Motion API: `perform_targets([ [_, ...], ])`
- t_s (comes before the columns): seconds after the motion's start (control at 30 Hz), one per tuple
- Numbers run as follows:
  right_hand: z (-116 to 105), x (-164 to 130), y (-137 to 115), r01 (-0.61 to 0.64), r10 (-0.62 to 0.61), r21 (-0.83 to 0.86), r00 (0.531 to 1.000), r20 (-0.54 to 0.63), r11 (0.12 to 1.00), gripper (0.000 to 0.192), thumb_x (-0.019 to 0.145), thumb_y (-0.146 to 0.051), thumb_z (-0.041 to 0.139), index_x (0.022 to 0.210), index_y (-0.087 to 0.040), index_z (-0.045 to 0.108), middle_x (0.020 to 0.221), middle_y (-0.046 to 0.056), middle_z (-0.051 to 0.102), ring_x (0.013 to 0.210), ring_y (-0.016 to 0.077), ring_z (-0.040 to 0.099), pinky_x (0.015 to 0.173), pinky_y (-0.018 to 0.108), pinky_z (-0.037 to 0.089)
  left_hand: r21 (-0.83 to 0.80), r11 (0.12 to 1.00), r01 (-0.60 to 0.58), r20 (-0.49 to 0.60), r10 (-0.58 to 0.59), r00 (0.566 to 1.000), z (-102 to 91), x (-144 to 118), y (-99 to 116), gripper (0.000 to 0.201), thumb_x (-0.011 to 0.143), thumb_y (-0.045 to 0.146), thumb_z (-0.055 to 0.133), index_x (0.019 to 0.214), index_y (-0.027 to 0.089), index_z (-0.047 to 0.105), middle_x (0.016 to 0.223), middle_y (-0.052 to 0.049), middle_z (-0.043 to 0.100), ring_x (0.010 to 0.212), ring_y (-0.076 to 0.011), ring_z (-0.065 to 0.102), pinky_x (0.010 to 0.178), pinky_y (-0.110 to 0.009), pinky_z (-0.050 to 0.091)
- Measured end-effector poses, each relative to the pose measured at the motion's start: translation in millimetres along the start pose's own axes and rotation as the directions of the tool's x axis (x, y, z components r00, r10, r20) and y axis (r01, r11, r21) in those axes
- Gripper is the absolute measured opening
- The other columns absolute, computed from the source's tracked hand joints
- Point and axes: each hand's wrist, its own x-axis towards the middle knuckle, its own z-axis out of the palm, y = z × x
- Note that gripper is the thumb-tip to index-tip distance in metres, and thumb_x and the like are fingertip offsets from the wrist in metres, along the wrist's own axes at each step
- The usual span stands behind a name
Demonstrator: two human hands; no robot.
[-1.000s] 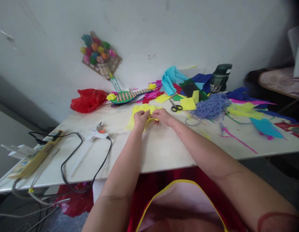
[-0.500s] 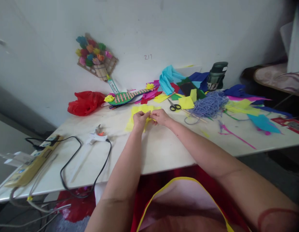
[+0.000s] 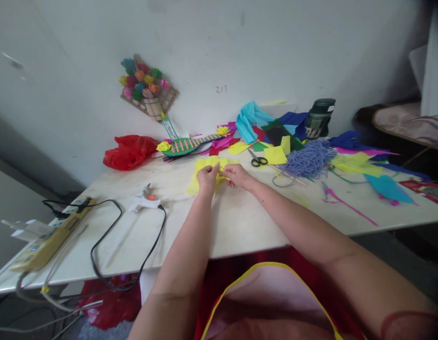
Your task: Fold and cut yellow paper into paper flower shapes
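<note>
A sheet of yellow crepe paper (image 3: 201, 166) lies near the middle of the white table (image 3: 236, 222). My left hand (image 3: 206, 178) pinches its near part with closed fingers. My right hand (image 3: 237, 175) meets it from the right, fingertips pinching the same paper, and a thin stick seems to run between the two hands. Both forearms reach out over the table's front edge.
A white glue gun (image 3: 143, 203) with a black cord and a yellow power strip (image 3: 45, 241) lie at the left. Black scissors (image 3: 257, 160), purple yarn (image 3: 309, 158), coloured paper scraps, a dark bottle (image 3: 320, 118) and a red bag (image 3: 129, 151) crowd the back.
Both hands keep working the yellow paper in the same spot; only the fingers shift slightly. The view has wobbled a little.
</note>
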Motion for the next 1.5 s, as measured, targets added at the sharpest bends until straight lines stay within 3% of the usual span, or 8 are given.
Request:
perform_targets([
  [0.2, -1, 2, 3, 0.058, -0.058, 0.005, 0.998, 0.035, 0.998, 0.020, 0.076, -0.026, 0.049, 0.059, -0.016, 0.044, 0.035, -0.009, 0.034, 0.029, 0.0039, 0.033, 0.031, 0.015, 0.027, -0.249, 0.962, 0.112, 0.029, -0.108, 0.994, -2.1, -3, 6, 0.036, 0.062, 0.040, 0.061, 0.049, 0.017, 0.036, 0.041, 0.008, 0.032, 0.036, -0.0036, 0.027, 0.039, -0.020, 0.023],
  [0.3, -4, 3, 4, 0.110, -0.116, 0.061, 0.988, 0.098, 0.992, 0.021, 0.075, -0.028, 0.049, 0.059, -0.016, 0.043, 0.037, -0.010, 0.032, 0.029, 0.0038, 0.033, 0.031, 0.016, 0.026, -0.383, 0.902, 0.201, 0.104, -0.173, 0.979, -2.5, -5, 10, 0.032, 0.062, 0.038, 0.061, 0.053, 0.017, 0.038, 0.042, 0.008, 0.033, 0.035, -0.0028, 0.027, 0.038, -0.019, 0.023],
  [0.57, -9, -1, -4, 0.140, -0.157, 0.100, 0.967, 0.198, 0.985, 0.022, 0.073, -0.031, 0.050, 0.058, -0.015, 0.047, 0.044, -0.009, 0.037, 0.032, 0.0027, 0.034, 0.034, 0.017, 0.029, -0.515, 0.715, 0.473, 0.231, -0.415, 0.880, 0.2, -2, 15, 0.023, 0.064, 0.025, 0.058, 0.056, 0.016, 0.039, 0.042, 0.009, 0.029, 0.031, -0.0010, 0.020, 0.034, -0.019, 0.018],
  [0.87, -9, -4, -8, 0.172, -0.176, 0.050, 0.979, 0.103, 0.984, 0.023, 0.076, -0.033, 0.048, 0.060, -0.016, 0.044, 0.036, -0.009, 0.036, 0.032, 0.0037, 0.033, 0.035, 0.016, 0.028, -0.454, 0.825, 0.335, 0.312, -0.205, 0.928, -5.3, -4, 19, 0.037, 0.058, 0.041, 0.065, 0.055, 0.017, 0.037, 0.044, 0.009, 0.033, 0.034, -0.0009, 0.027, 0.035, -0.019, 0.020],
  [1.0, -8, 1, 1, 0.168, -0.167, -0.004, 0.983, 0.071, 0.986, 0.023, 0.076, -0.030, 0.047, 0.058, -0.016, 0.043, 0.034, -0.008, 0.036, 0.031, 0.0049, 0.034, 0.035, 0.017, 0.028, -0.406, 0.879, 0.248, 0.243, -0.158, 0.957, -6.2, -5, 17, 0.039, 0.056, 0.036, 0.068, 0.052, 0.017, 0.034, 0.040, 0.009, 0.032, 0.034, -0.0010, 0.028, 0.037, -0.018, 0.023],
  [1.17, -5, 0, -6, 0.205, -0.203, -0.054, 0.978, 0.042, 0.977, 0.024, 0.075, -0.029, 0.048, 0.055, -0.016, 0.042, 0.037, -0.009, 0.031, 0.031, 0.0046, 0.034, 0.034, 0.017, 0.028, -0.522, 0.807, 0.276, 0.226, -0.182, 0.957, -6.1, -1, 17, 0.037, 0.054, 0.027, 0.069, 0.051, 0.016, 0.034, 0.040, 0.009, 0.033, 0.034, -0.0004, 0.027, 0.037, -0.017, 0.023],
  [1.3, -4, -1, -11, 0.237, -0.234, -0.056, 0.971, 0.047, 0.970, 0.024, 0.074, -0.030, 0.048, 0.056, -0.015, 0.045, 0.041, -0.009, 0.033, 0.032, 0.0040, 0.034, 0.033, 0.017, 0.028, -0.580, 0.726, 0.371, 0.293, -0.239, 0.926, -7.5, 1, 16, 0.032, 0.053, 0.025, 0.070, 0.054, 0.015, 0.040, 0.041, 0.009, 0.035, 0.033, -0.0003, 0.027, 0.035, -0.016, 0.021],
  [1.5, -4, 2, -6, 0.236, -0.232, -0.056, 0.970, 0.070, 0.970, 0.022, 0.074, -0.032, 0.047, 0.060, -0.014, 0.048, 0.043, -0.008, 0.034, 0.033, 0.0044, 0.035, 0.034, 0.017, 0.028, -0.587, 0.755, 0.293, 0.233, -0.189, 0.954, -9.3, 1, 14, 0.028, 0.056, 0.029, 0.069, 0.056, 0.015, 0.045, 0.041, 0.007, 0.039, 0.035, -0.0025, 0.034, 0.037, -0.016, 0.028],
])
